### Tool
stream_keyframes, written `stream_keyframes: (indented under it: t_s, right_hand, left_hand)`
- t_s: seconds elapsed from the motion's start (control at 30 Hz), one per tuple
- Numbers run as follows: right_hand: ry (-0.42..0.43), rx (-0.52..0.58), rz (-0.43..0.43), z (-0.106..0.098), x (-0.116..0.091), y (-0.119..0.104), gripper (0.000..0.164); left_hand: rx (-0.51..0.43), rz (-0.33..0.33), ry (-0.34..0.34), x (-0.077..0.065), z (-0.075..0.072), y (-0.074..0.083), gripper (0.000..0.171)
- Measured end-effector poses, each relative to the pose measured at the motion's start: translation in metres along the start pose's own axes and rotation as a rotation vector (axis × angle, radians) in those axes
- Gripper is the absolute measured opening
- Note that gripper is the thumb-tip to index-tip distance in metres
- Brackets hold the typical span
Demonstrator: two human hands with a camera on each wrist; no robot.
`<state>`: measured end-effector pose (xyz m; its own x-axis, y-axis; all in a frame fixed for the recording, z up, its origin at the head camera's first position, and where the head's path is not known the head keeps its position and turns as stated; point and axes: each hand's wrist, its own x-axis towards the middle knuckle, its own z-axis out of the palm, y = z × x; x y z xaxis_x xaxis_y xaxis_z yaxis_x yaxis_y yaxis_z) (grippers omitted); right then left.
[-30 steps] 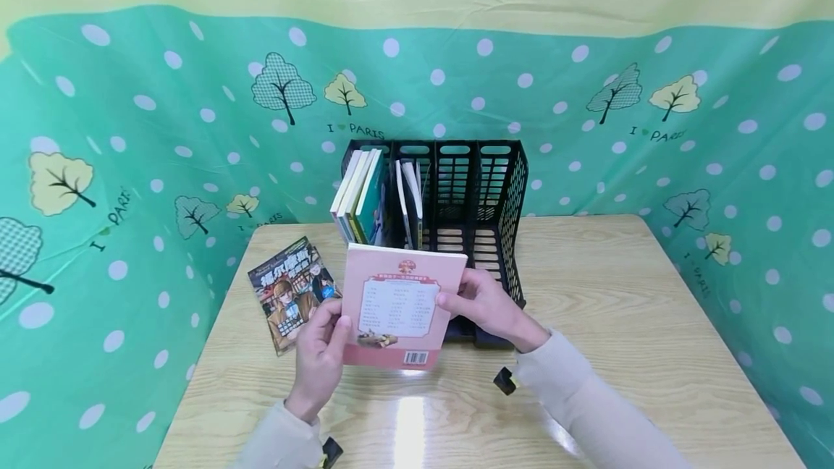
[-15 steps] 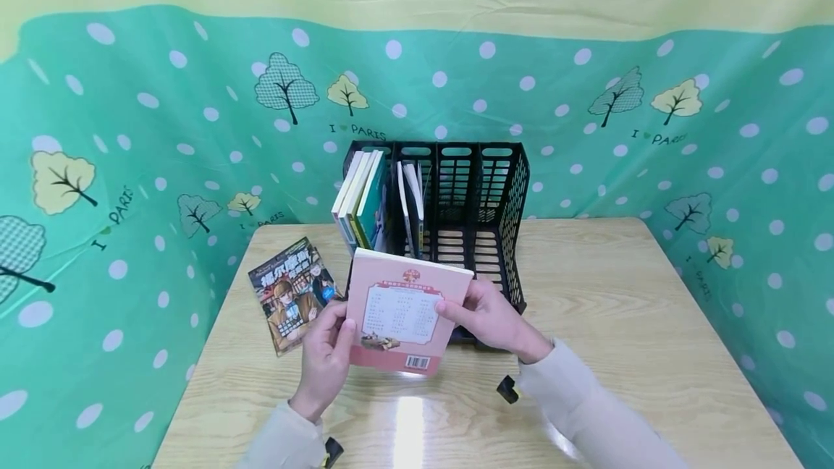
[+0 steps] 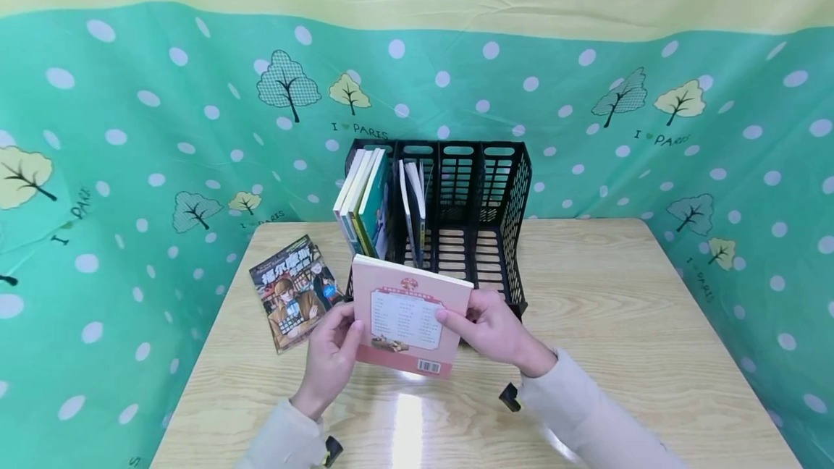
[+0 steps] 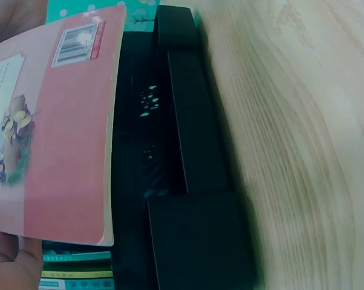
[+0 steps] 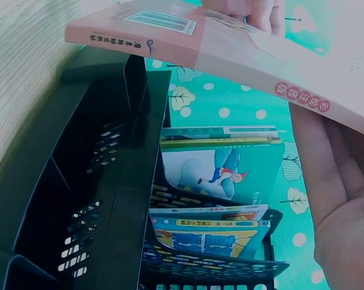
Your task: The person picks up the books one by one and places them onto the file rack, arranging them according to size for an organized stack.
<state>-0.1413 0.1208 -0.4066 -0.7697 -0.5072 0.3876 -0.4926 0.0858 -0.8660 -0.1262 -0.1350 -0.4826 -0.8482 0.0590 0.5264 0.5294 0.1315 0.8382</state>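
Note:
A thin pink book (image 3: 413, 313) is held between both hands above the table, its back cover with a text panel and barcode facing the head camera. My left hand (image 3: 328, 364) grips its left edge, thumb on the cover. With its thumb also on the cover, my right hand (image 3: 498, 333) pinches the right edge. The book tilts slightly, right side lower. In the right wrist view the pink spine (image 5: 230, 75) shows. Behind the book stands a black file rack (image 3: 520, 201), its lower front partly hidden.
Several books (image 3: 361, 201) lean upright in the rack's leftmost compartment. Thin books (image 3: 412, 201) stand in the one beside it. Comic-style books (image 3: 289, 302) lie overlapping on the wooden table (image 3: 599, 295) to the left. A green dotted curtain (image 3: 456, 93) surrounds the table.
Both hands keep hold of the pink book. It has shifted slightly right and tilted clockwise, its top edge now a little lower. The rack and the other books stay in place.

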Motion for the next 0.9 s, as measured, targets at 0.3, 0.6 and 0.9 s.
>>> stream_keyframes:
  t_s: [0.3, 0.6, 0.9]
  right_hand:
    - [0.003, -0.020, -0.100, -0.001, -0.007, 0.022, 0.021]
    - [0.029, -0.066, -0.142, -0.003, -0.013, 0.022, 0.022]
    - [0.044, -0.063, -0.160, -0.011, -0.018, 0.013, 0.024]
  left_hand:
    - [0.031, 0.020, -0.034, 0.006, 0.004, 0.025, 0.025]
    - [0.044, -0.026, -0.071, 0.002, 0.004, 0.022, 0.024]
    - [0.046, -0.056, -0.139, -0.005, 0.003, 0.013, 0.020]
